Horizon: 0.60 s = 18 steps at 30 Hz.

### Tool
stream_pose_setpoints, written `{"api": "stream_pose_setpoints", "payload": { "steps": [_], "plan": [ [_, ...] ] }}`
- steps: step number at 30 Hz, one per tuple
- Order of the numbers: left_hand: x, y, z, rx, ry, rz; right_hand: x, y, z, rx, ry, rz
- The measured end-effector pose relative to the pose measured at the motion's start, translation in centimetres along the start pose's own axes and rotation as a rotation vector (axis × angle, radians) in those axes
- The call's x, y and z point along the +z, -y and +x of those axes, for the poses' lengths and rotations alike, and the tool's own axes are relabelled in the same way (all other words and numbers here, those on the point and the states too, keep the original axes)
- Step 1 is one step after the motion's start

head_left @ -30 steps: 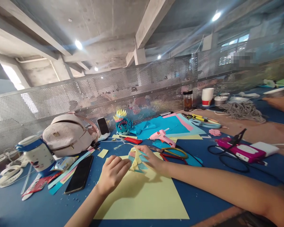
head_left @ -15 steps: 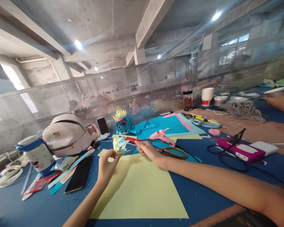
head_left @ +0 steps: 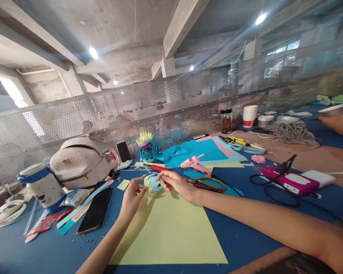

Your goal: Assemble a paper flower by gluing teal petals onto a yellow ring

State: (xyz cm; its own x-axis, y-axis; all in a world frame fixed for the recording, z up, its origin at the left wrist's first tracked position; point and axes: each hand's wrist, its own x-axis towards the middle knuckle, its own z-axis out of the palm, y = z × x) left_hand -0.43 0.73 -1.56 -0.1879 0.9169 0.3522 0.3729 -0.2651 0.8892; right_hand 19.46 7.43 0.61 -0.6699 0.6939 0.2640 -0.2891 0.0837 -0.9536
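A small folded-paper flower (head_left: 152, 185) in pale yellow and light blue is held low above the yellow paper sheet (head_left: 174, 232). My left hand (head_left: 133, 196) pinches its left side between thumb and fingers. My right hand (head_left: 175, 184) is closed at the flower's right edge, its fingertips bent together. Whether those fingertips grip a petal is too small to tell. Just behind the hands lies a red-handled tool (head_left: 157, 168). A pink glue gun (head_left: 196, 165) and scissors with yellow handles (head_left: 210, 183) lie beyond my right hand.
A finished-looking blue, pink and yellow paper flower (head_left: 147, 147) stands at the back beside blue paper sheets (head_left: 198, 150). At left are a phone (head_left: 95, 211), a bottle (head_left: 44, 188) and a backpack (head_left: 80, 163). A magenta device (head_left: 293, 180) with cables sits right. Another person's hand (head_left: 341, 123) shows far right.
The paper flower has moved slightly right and down toward the sheet, turned in my left hand. My right hand has shifted left, and its fingertips have come to the flower's edge.
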Motion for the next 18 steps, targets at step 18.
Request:
{"api": "stream_pose_setpoints", "payload": {
  "steps": [18],
  "plan": [
    [0.5,-4.2,-2.4,0.441,0.069,0.259,0.5,0.4,-0.7,0.025,0.171,-0.221]
  ]
}}
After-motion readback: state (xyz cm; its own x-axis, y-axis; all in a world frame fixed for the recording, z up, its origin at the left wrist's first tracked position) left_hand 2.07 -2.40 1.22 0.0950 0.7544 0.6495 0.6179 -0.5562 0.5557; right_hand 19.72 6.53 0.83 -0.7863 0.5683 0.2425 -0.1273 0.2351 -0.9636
